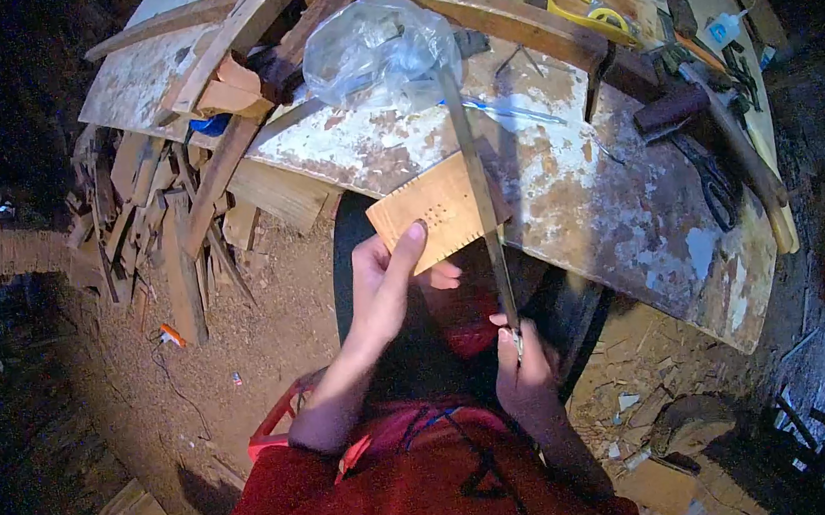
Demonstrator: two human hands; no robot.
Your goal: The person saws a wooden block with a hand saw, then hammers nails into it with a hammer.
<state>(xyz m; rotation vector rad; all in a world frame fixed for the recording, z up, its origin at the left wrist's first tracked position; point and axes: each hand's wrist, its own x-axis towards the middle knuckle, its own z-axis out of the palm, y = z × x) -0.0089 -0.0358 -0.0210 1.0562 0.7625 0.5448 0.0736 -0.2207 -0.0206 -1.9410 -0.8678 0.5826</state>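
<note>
My left hand [387, 282] grips a small, pale wooden board [427, 201], thumb on its face and fingers under it. The board has a cluster of small dark holes in the middle and a row of short notches along its near edge. My right hand [524, 361] is closed around the near end of a long, flat metal file [466, 141]. The file points away from me and crosses over the right end of the board, hiding part of it. Its far tip reaches a clear plastic bag [379, 50] on the worktable.
The paint-worn worktable [569, 211] spreads ahead. It holds a blue pen [503, 110], a yellow tape roll [593, 17], scissors [708, 181], a hammer [736, 133] and long timber pieces [508, 21]. Wood offcuts [172, 212] are heaped at left; shavings cover the floor.
</note>
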